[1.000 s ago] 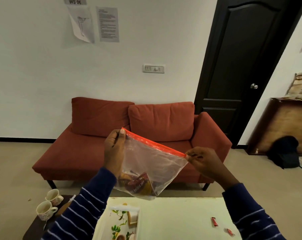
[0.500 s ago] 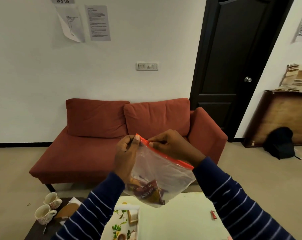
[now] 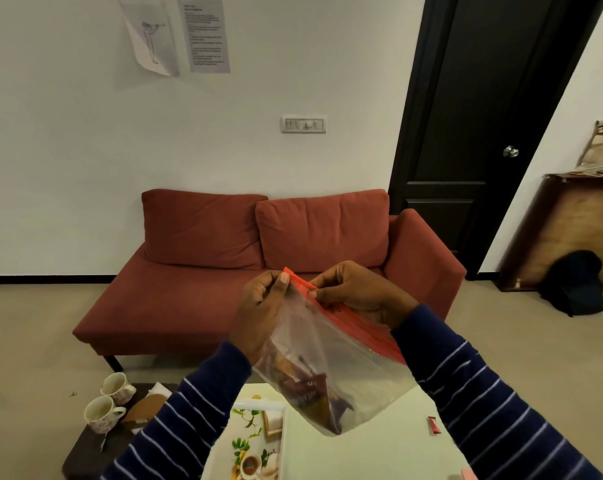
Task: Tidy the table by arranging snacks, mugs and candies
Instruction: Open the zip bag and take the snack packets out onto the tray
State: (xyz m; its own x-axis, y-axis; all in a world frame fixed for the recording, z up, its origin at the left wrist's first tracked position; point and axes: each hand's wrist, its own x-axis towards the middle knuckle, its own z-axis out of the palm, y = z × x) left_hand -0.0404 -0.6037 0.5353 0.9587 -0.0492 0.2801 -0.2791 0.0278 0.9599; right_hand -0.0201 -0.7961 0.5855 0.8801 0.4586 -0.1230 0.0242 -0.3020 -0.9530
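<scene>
Since a second ago, the right hand (image 3: 353,294) is brought beside the left hand (image 3: 262,313); both are pinched on the raised snack bag (image 3: 327,368)'s seal. Mugs (image 3: 107,407) and a candy (image 3: 433,425) are left unsorted.

The single head-worn camera is looking forward and slightly down from the person's eye level, facing a red sofa (image 3: 265,271) against the white wall (image 3: 68,140), with the pale table (image 3: 379,452) lying close below at the bottom edge.
</scene>
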